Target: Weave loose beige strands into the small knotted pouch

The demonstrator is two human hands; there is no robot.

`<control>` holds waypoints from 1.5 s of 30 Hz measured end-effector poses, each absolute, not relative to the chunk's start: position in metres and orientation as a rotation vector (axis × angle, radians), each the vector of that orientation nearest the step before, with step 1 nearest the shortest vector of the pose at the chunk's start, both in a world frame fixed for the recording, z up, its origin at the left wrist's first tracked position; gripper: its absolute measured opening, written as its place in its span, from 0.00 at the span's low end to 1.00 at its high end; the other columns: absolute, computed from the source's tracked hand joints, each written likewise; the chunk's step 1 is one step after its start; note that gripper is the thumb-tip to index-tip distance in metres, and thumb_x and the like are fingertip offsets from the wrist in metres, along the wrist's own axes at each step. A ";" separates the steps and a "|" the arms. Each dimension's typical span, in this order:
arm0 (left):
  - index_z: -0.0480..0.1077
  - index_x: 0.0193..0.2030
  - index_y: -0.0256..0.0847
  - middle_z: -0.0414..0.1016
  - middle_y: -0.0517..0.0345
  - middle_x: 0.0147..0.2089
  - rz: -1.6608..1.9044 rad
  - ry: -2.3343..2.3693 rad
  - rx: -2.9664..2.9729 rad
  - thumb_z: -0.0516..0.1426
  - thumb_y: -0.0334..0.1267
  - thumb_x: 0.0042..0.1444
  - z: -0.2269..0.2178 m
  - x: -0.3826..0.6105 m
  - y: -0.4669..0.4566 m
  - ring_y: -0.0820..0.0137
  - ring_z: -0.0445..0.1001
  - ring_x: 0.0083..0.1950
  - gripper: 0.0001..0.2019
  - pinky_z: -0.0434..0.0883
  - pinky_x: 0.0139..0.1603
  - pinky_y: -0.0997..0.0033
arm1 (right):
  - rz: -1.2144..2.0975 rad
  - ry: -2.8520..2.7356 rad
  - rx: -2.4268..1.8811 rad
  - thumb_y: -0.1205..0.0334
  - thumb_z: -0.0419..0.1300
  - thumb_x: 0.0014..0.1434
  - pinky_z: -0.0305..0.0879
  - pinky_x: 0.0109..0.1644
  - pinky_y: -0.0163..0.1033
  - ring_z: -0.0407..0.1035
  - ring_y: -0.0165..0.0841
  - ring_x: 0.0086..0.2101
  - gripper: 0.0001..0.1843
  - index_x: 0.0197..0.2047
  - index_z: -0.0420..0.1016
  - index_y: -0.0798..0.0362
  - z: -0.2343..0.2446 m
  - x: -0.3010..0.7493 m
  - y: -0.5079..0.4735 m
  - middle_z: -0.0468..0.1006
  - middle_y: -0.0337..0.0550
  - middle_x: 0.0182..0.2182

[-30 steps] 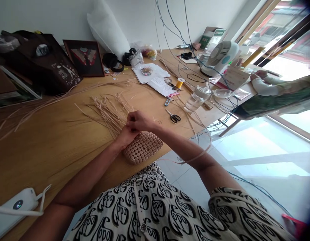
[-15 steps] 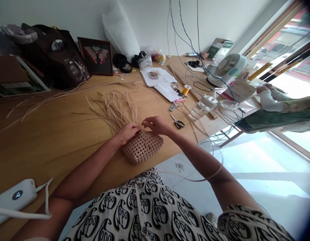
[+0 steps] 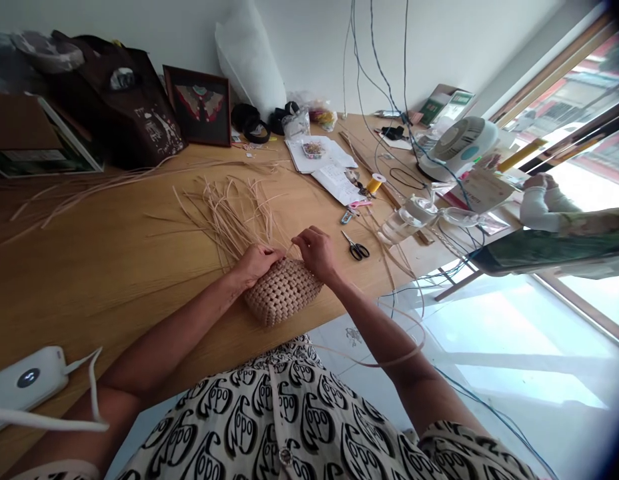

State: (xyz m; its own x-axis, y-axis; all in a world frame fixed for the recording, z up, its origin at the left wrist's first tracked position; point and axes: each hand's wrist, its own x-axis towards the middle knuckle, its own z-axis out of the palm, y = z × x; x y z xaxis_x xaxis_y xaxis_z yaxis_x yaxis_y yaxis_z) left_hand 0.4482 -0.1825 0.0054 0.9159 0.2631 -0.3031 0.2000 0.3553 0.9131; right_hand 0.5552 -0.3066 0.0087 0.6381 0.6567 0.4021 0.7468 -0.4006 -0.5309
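The woven cane piece (image 3: 282, 293) sat near the edge of the wooden table (image 3: 89, 280), directly below the hands, its loose strands (image 3: 224, 220) fanning out toward eleven o'clock, apparently spread so that they stayed apart and clear of the hands. The left hand (image 3: 252, 263) lay pressed over the piece's upper edge with its fingers curled, seemingly to steady it. The right hand (image 3: 312, 252) arched just beside it at two o'clock, fingertips drawn together at the weave's edge; the knuckles hid them, so a pinch on a strand could not be told. Scissors (image 3: 355, 248) lay further out at two o'clock, within easy reach. The piece's underside was hidden against the table.
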 end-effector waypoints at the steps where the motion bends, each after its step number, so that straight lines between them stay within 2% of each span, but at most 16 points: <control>1: 0.70 0.20 0.34 0.69 0.62 0.19 0.014 0.446 1.222 0.66 0.44 0.35 0.007 0.448 -0.180 0.77 0.62 0.22 0.14 0.60 0.26 0.75 | -0.158 -1.121 -2.155 0.62 0.56 0.58 0.54 0.31 0.34 0.60 0.28 0.26 0.12 0.24 0.69 0.55 0.011 0.554 -0.307 0.67 0.39 0.24; 5: 0.67 0.16 0.35 0.65 0.63 0.15 -0.112 0.475 1.257 0.65 0.49 0.37 0.010 0.447 -0.172 0.79 0.59 0.18 0.18 0.56 0.21 0.76 | -0.102 -1.252 -2.128 0.60 0.54 0.60 0.54 0.32 0.33 0.60 0.27 0.26 0.14 0.25 0.69 0.55 0.021 0.550 -0.306 0.67 0.39 0.25; 8: 0.70 0.19 0.34 0.70 0.60 0.18 -0.167 0.431 1.249 0.66 0.48 0.34 0.008 0.446 -0.176 0.76 0.63 0.20 0.17 0.59 0.23 0.75 | -0.096 -1.267 -2.129 0.61 0.54 0.60 0.53 0.31 0.33 0.60 0.27 0.26 0.13 0.25 0.70 0.56 0.021 0.549 -0.303 0.67 0.40 0.25; 11: 0.73 0.23 0.34 0.73 0.58 0.21 -0.049 0.450 1.243 0.67 0.45 0.33 0.003 0.447 -0.184 0.74 0.66 0.23 0.16 0.63 0.26 0.73 | -0.065 -1.170 -2.196 0.62 0.56 0.57 0.53 0.31 0.33 0.60 0.27 0.25 0.13 0.23 0.70 0.56 0.013 0.554 -0.299 0.68 0.39 0.23; 14: 0.72 0.22 0.34 0.72 0.59 0.21 0.008 0.444 1.254 0.65 0.45 0.37 -0.001 0.447 -0.187 0.73 0.67 0.24 0.14 0.64 0.28 0.73 | -0.041 -1.099 -2.220 0.62 0.57 0.56 0.53 0.30 0.33 0.60 0.27 0.24 0.13 0.22 0.70 0.56 0.009 0.558 -0.298 0.68 0.39 0.22; 18: 0.70 0.21 0.35 0.69 0.60 0.19 -0.132 0.449 1.242 0.62 0.45 0.43 0.004 0.447 -0.179 0.76 0.64 0.21 0.14 0.61 0.24 0.75 | -0.087 -1.196 -2.218 0.60 0.55 0.59 0.54 0.31 0.33 0.62 0.28 0.26 0.13 0.25 0.72 0.56 0.024 0.559 -0.309 0.70 0.41 0.25; 22: 0.73 0.26 0.33 0.70 0.59 0.23 -0.209 0.416 1.204 0.61 0.40 0.45 0.014 0.446 -0.168 0.79 0.62 0.22 0.10 0.58 0.24 0.78 | -0.037 -1.268 -2.322 0.61 0.53 0.60 0.55 0.34 0.34 0.66 0.30 0.29 0.10 0.32 0.74 0.55 0.044 0.553 -0.333 0.74 0.43 0.28; 25: 0.74 0.29 0.33 0.67 0.62 0.22 -0.127 0.448 1.197 0.60 0.37 0.47 0.019 0.446 -0.171 0.82 0.56 0.19 0.08 0.54 0.21 0.80 | 0.011 -1.169 -2.438 0.59 0.52 0.61 0.57 0.35 0.35 0.68 0.32 0.31 0.11 0.38 0.74 0.54 0.044 0.547 -0.353 0.75 0.45 0.31; 27: 0.74 0.35 0.34 0.65 0.64 0.22 -0.006 0.444 1.154 0.60 0.35 0.47 0.017 0.446 -0.177 0.83 0.53 0.19 0.09 0.52 0.20 0.80 | 0.042 -1.019 -2.499 0.53 0.52 0.61 0.59 0.36 0.37 0.69 0.35 0.33 0.17 0.45 0.72 0.55 0.035 0.545 -0.361 0.75 0.49 0.35; 29: 0.73 0.43 0.36 0.65 0.65 0.25 0.126 0.390 1.092 0.59 0.34 0.47 0.014 0.446 -0.185 0.84 0.52 0.19 0.14 0.52 0.20 0.81 | 0.177 -0.868 -2.463 0.47 0.52 0.59 0.62 0.38 0.40 0.69 0.37 0.36 0.25 0.53 0.66 0.57 0.025 0.545 -0.363 0.75 0.52 0.39; 32: 0.70 0.48 0.39 0.65 0.65 0.26 0.202 0.309 1.047 0.58 0.34 0.49 0.010 0.445 -0.195 0.84 0.53 0.19 0.18 0.51 0.19 0.81 | 0.374 -0.731 -2.257 0.44 0.53 0.57 0.64 0.42 0.40 0.69 0.37 0.40 0.30 0.56 0.62 0.57 0.014 0.549 -0.357 0.74 0.52 0.42; 35: 0.69 0.46 0.38 0.67 0.64 0.26 0.149 0.304 1.089 0.57 0.34 0.49 0.014 0.444 -0.195 0.84 0.53 0.17 0.15 0.51 0.17 0.80 | 0.268 -0.740 -2.154 0.43 0.56 0.54 0.65 0.43 0.40 0.68 0.37 0.41 0.30 0.53 0.63 0.55 0.012 0.555 -0.352 0.73 0.48 0.42; 38: 0.71 0.38 0.34 0.73 0.56 0.27 0.089 0.406 1.232 0.56 0.37 0.51 0.022 0.445 -0.182 0.84 0.52 0.15 0.10 0.48 0.15 0.79 | 0.077 -0.801 -2.225 0.43 0.58 0.51 0.63 0.45 0.43 0.67 0.38 0.41 0.32 0.53 0.65 0.54 0.021 0.559 -0.354 0.72 0.48 0.42; 41: 0.70 0.29 0.32 0.75 0.51 0.25 0.173 0.582 1.412 0.56 0.41 0.51 0.030 0.446 -0.150 0.84 0.48 0.13 0.11 0.44 0.14 0.78 | -0.021 -0.810 -2.318 0.42 0.58 0.51 0.62 0.46 0.45 0.66 0.40 0.43 0.32 0.54 0.65 0.53 0.031 0.559 -0.360 0.71 0.50 0.43; 42: 0.70 0.27 0.33 0.75 0.52 0.24 0.223 0.644 1.479 0.55 0.42 0.52 0.032 0.446 -0.136 0.84 0.48 0.13 0.13 0.45 0.14 0.77 | -0.034 -0.803 -2.340 0.42 0.57 0.51 0.62 0.46 0.46 0.66 0.41 0.43 0.32 0.54 0.65 0.53 0.033 0.558 -0.361 0.71 0.50 0.43; 45: 0.68 0.20 0.35 0.67 0.57 0.15 0.476 0.865 1.671 0.52 0.47 0.53 0.043 0.439 -0.096 0.78 0.55 0.14 0.18 0.50 0.15 0.76 | -0.036 -0.774 -2.380 0.41 0.56 0.52 0.62 0.46 0.46 0.66 0.41 0.43 0.33 0.55 0.64 0.53 0.036 0.556 -0.364 0.71 0.51 0.44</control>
